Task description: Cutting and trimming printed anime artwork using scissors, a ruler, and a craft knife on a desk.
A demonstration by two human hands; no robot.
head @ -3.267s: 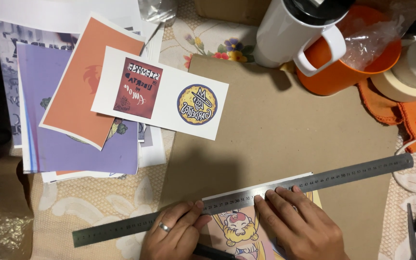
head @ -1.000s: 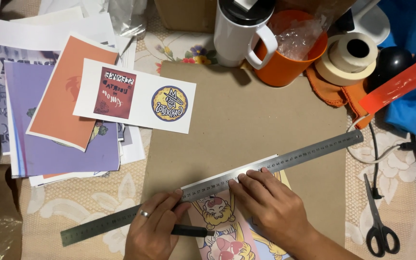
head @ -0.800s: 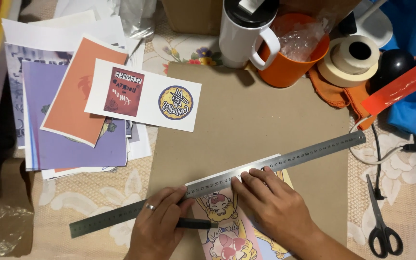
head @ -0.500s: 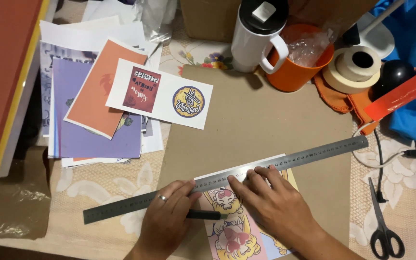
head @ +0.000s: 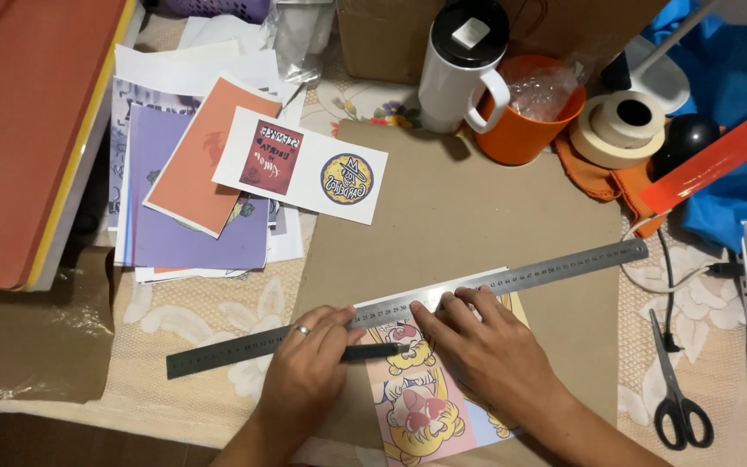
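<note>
Cartoon print [head: 417, 406] lies flat on the brown cardboard sheet [head: 477, 216], its top edge under the steel ruler [head: 408, 307]. It looks thin, limp and easy to shift, so press through the ruler, not the paper. Your right hand [head: 486, 355] is spread flat on the ruler's middle. Your left hand [head: 309, 372], just below the ruler, grips a dark knife [head: 373, 351] against the ruler's lower edge.

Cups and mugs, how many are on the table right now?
2. A white travel mug with a black lid stands at the top centre; an orange cup with clear plastic inside stands just right of it, touching its handle. More may be hidden outside the view.
</note>
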